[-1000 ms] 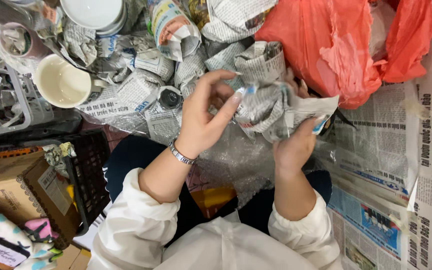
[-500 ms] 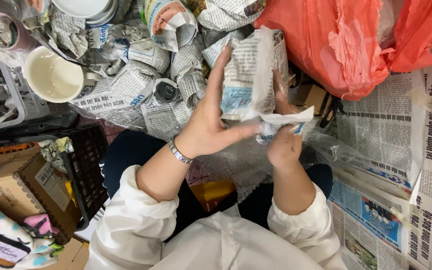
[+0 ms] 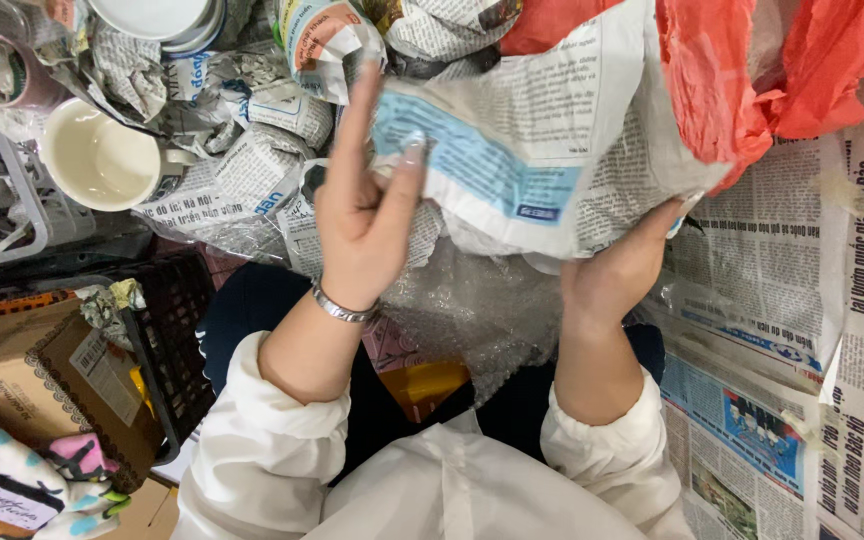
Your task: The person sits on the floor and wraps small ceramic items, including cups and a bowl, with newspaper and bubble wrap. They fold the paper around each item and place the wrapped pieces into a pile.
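A cream mug (image 3: 102,160) sits open near the far left edge of the floor, among newspaper-wrapped bundles (image 3: 252,150). An orange plastic bag (image 3: 752,70) slumps at the far right corner. A black crate (image 3: 167,340) and cardboard box (image 3: 42,370) stand at the near left.

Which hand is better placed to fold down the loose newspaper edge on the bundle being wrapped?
Probably the left hand: its fingers are open at the newspaper bundle's near edge, while the right hand grips it from underneath.

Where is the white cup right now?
In the head view, the empty white cup sits at the upper left, among crumpled newspaper wads, left of the person's raised left hand and above the black basket.
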